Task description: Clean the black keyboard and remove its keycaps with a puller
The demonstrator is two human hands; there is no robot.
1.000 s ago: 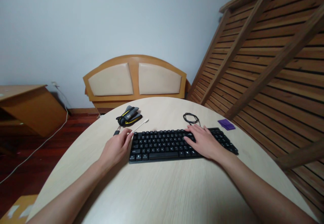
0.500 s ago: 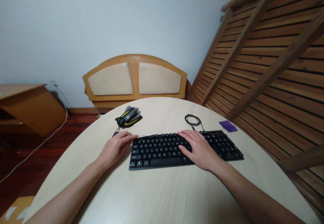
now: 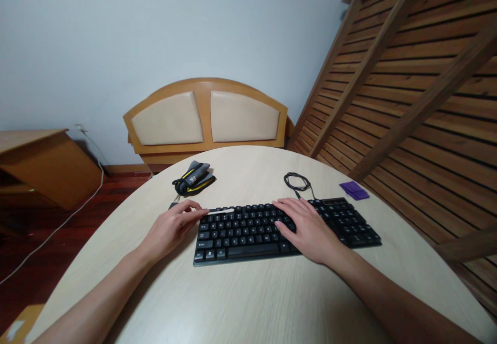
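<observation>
A black keyboard point(image 3: 244, 235) lies flat across the table before me, its number pad to the right. My left hand point(image 3: 171, 228) is at its upper left corner, thumb and fingers pinched on a thin white cotton swab point(image 3: 221, 211). The swab lies along the top row of keys, its tip pointing right. Resting on the right middle of the keyboard, my right hand point(image 3: 308, 230) has its fingers stretched out and thumb apart, covering some keys. A small dark object point(image 3: 173, 205) shows partly behind my left hand; its kind is unclear.
Behind my left hand sits a folded grey, black and yellow cloth bundle point(image 3: 194, 178). The coiled black cable point(image 3: 297, 182) lies behind the keyboard. A purple cloth point(image 3: 354, 190) is at the right. The round table's edge point(image 3: 248, 147) faces a headboard point(image 3: 205, 116); wooden slats point(image 3: 407, 100) lean at right.
My left hand and the swab have shifted slightly, and more of the swab shows over the top keys. The view has moved a little. My right hand stays on the keyboard.
</observation>
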